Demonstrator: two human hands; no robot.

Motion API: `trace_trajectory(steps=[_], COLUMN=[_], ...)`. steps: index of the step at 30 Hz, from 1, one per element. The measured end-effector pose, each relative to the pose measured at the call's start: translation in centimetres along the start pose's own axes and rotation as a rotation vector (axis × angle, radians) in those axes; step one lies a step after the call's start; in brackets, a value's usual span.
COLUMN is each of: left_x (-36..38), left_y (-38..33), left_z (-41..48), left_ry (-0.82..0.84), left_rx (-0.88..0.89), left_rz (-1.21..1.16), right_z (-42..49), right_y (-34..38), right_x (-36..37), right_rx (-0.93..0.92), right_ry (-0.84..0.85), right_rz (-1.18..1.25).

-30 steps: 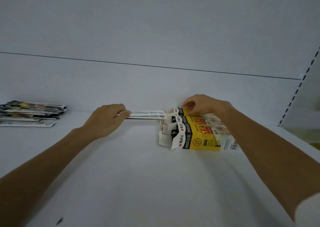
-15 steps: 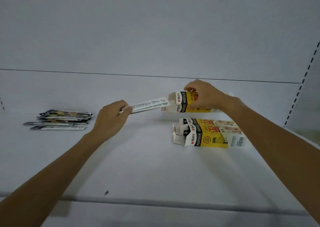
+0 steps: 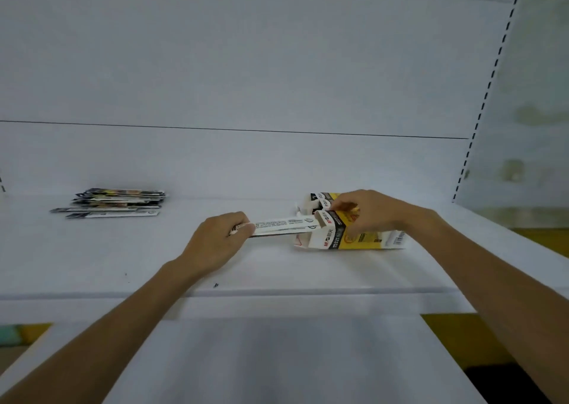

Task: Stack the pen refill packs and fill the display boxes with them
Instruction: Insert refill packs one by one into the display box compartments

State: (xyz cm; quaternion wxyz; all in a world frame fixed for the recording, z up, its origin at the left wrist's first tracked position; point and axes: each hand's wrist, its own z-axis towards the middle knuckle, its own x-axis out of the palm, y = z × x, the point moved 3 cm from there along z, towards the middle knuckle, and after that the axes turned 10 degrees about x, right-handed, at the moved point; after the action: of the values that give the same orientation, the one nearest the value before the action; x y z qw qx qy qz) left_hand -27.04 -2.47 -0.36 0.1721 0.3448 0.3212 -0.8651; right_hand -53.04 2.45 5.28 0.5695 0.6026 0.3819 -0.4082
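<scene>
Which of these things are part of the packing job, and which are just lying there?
Part of the job:
refill packs in the left hand
yellow display boxes, steadied by the right hand
pile of packs

Just there:
small dark speck on the shelf

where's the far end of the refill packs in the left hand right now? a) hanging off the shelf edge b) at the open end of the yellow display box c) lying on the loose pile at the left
b: the left hand holds the refill packs level, their far end at the open flaps of the yellow display box, which the right hand steadies.
</scene>
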Motion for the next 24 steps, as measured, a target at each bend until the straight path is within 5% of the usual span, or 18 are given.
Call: trace_trajectory(steps=[12, 19, 24], left_x=[3.1, 6.8, 8.1], left_y=[-3.4, -6.5, -5.9], left_z=[2.0, 4.2, 6.0], left_ry=[0.181, 0.295, 0.14], left_rx=[0.084, -0.098, -0.145], left_rz=[0.268, -0.099, -0.187], right_z=[-0.1, 1.0, 1.4], right_y=[-2.0, -2.2, -2.9], right_x=[1.1, 2.1, 2.3], right_rx=[-0.013, -0.074, -0.073], right_ry=[0.033, 0.018, -0.003], right_rz=[0.092, 0.143, 0.141])
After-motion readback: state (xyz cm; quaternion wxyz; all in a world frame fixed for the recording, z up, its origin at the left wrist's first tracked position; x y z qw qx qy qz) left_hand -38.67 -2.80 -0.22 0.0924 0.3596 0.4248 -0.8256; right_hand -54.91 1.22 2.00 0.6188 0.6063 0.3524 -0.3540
